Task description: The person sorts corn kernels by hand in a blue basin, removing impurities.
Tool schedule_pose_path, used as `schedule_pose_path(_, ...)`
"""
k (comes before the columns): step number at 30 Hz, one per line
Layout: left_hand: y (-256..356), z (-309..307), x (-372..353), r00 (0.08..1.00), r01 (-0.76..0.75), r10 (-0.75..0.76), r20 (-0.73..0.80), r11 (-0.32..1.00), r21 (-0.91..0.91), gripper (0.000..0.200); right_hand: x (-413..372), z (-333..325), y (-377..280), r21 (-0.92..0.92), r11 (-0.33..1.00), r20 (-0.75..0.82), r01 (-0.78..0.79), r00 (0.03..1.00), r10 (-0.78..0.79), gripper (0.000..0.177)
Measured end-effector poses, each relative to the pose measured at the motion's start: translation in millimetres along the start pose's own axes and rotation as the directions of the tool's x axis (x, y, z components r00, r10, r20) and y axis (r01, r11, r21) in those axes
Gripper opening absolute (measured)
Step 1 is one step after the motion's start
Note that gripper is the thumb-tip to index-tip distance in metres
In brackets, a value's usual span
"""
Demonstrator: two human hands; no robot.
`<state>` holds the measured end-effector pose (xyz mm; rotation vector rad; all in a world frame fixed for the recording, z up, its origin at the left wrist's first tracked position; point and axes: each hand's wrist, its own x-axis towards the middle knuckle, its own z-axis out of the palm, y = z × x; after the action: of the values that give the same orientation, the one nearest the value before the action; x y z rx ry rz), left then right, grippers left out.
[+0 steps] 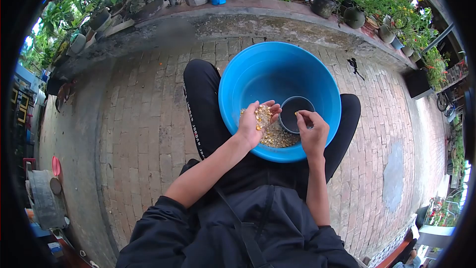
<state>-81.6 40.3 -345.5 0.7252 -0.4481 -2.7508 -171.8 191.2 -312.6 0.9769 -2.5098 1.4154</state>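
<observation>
– Fingers of the right hand (312,131): what are they doing?
– Thumb and forefinger are pressed together, pinching one yellow kernel (296,114). The other fingers curl under the palm.
– Where is that, going by the basin (267,69)?
– Inside the basin, at its near side, over the near rim of a dark cup (290,119) that stands on the basin's floor.
– And the left hand (250,126)?
– It is palm up and cupped, with fingers (271,106) close together and bent slightly upward. Kernels (263,115) lie in the hollow of the palm. It is also inside the basin, just left of the cup. I cannot tell whether the fingertips touch the cup.
– Anything beneath the hands?
– A heap (278,139) of kernels lies on the basin's floor, below both hands and against the near wall.
– What holds the basin?
– It rests on the person's lap, with black trousers (201,104) showing on either side of it.
– Farther out?
– Bricks (144,119) pave the ground all around the basin. Beyond its far rim runs a curved ledge (248,22) lined with pots (325,4) and green plants.
</observation>
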Motion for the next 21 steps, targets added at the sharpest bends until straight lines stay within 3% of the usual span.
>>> schedule_pose_path(3,0,0,0,1.000,0.001,-0.001,-0.004,1.000,0.000,0.043,1,-2,0,0.069,0.998,-0.094,0.001,0.996,0.005,0.008)
schedule_pose_path(8,0,-1,0,1.000,0.000,0.000,-0.001,1.000,0.004,0.043,-2,-1,-7,0.083,0.996,-0.110,-0.011,0.994,0.020,0.009)
schedule_pose_path(14,-1,-4,3,1.000,0.011,-0.011,0.006,1.000,-0.001,0.043,-16,16,-19,0.148,0.981,0.146,0.125,0.978,-0.147,0.012)
schedule_pose_path(21,0,2,-1,1.000,0.028,-0.028,-0.011,1.000,-0.014,0.043,-23,29,-31,-0.028,0.928,0.284,0.372,0.893,-0.349,0.009)
